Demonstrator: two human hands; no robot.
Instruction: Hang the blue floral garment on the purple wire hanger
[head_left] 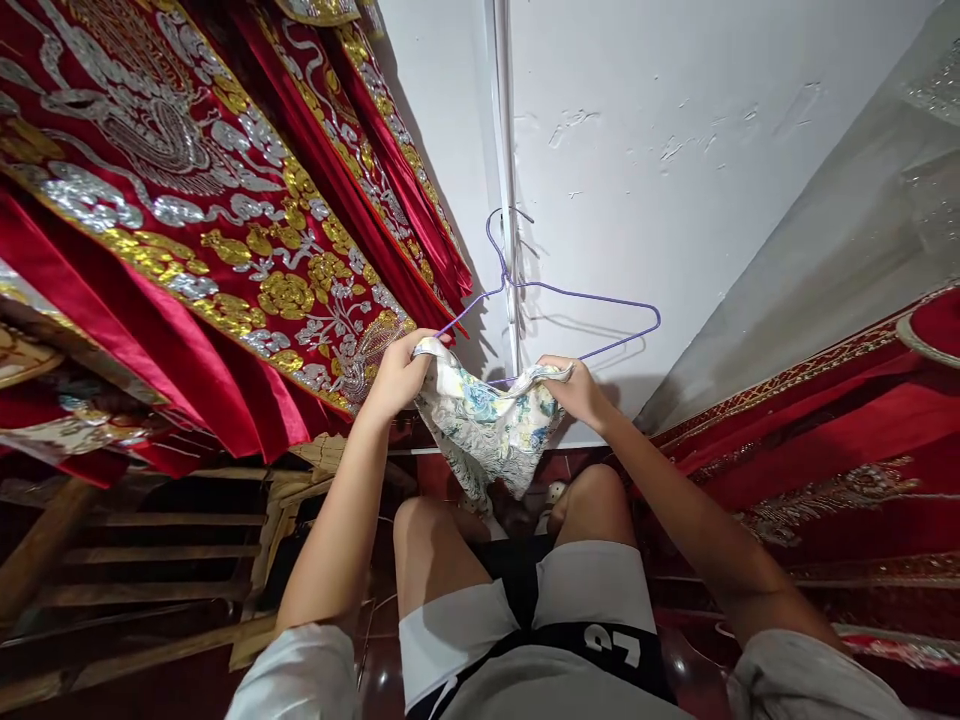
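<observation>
My left hand (405, 375) is closed on the edge of a white garment (487, 425) with blue and yellow flowers and a lacy lower part; I cannot tell its exact kind. At the other upper corner, my right hand (581, 392) pinches the same edge. The cloth sags between both hands and hangs down over my knees. A purple wire hanger (592, 294) is upright behind it, its hook by the white wall strip. The hanger's left end is hidden by my left hand and the cloth, while its right end sticks out bare above my right hand.
Red cloths embroidered in gold and silver (285, 290) hang at the left. Below them stands a wooden slatted chair (165, 555). White wall (637, 170) lies straight ahead, split by a vertical strip (501, 120). More red embroidered fabric (847, 450) is at the right.
</observation>
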